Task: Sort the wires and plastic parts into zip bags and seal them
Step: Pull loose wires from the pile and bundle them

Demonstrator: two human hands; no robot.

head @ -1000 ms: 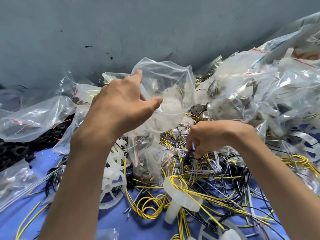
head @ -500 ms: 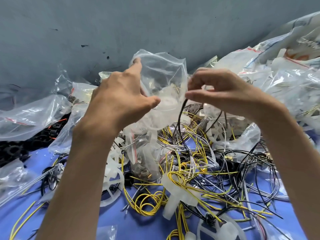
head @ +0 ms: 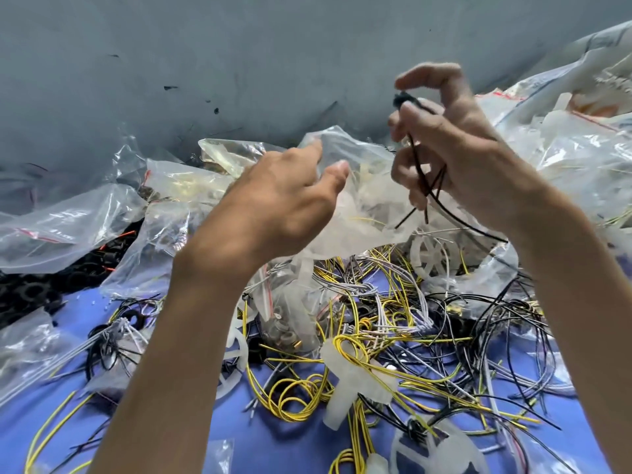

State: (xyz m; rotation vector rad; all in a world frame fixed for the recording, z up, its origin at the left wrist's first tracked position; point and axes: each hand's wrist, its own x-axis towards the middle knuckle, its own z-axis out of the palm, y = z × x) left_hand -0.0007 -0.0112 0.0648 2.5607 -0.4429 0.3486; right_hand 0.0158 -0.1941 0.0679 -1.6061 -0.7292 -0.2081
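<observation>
Far left: clear bags (head: 65, 227) w/ red zip strips; black rings (head: 30, 292) beneath.
Left hand (head: 273, 206) raised, thumb + fingers pinching edge of clear bag (head: 362, 172), holding it up above pile.
Below: loose wires (head: 393, 336) – yellow, black, grey – tangled on blue mat (head: 266, 443); white plastic part (head: 355, 381) lying on them.
Right hand (head: 458, 159) just right of bag mouth, thumb + forefinger closed on black wire (head: 431, 189); ends dangle down against bag.
Far right: more filled bags (head: 581, 145).
</observation>
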